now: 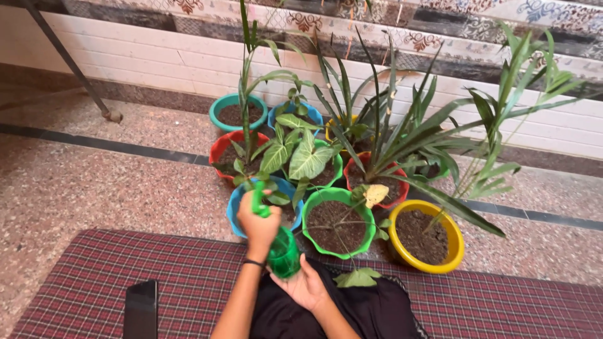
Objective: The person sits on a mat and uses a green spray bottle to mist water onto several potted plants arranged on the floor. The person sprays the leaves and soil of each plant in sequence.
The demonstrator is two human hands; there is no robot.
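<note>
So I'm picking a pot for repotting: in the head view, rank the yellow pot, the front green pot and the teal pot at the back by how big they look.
1. Yellow pot and front green pot: they look about alike, so I won't split them.
2. Teal pot: it looks smallest, but it stands farthest from the camera, so its true size is unsure.

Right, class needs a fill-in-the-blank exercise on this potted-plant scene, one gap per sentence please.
1. The left hand grips the top of a ____ spray bottle.
2. The right hand supports the bottle from ____.
3. The pot at the far right of the front row is ____.
4. A dark phone lies on the ____ mat.

Missing words: green; below; yellow; checked
</note>
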